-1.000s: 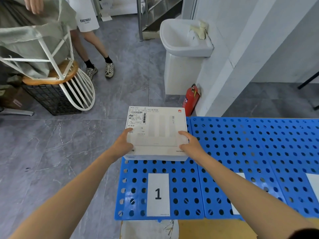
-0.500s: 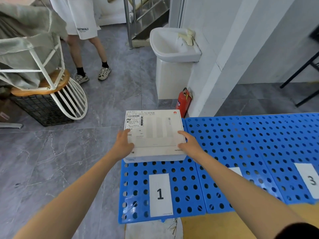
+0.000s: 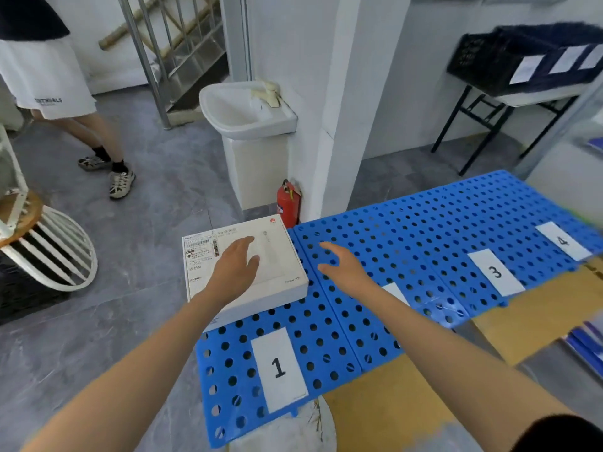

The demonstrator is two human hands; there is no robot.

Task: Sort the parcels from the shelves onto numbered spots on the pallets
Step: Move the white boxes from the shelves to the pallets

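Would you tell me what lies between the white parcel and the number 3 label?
In the head view, the right hand is over bare blue pallet between the white parcel and the number 3 label; its forearm partly hides another label.

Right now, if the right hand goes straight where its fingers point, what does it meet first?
Probably the far right corner of the white parcel; the right hand crosses bare blue pallet before it. Depth unclear.

A parcel-sorting workroom: blue pallets (image 3: 440, 256) with numbered labels (image 3: 279, 368), grey tiled floor (image 3: 146, 223), a washbasin (image 3: 241, 112), a fire extinguisher (image 3: 286, 203).
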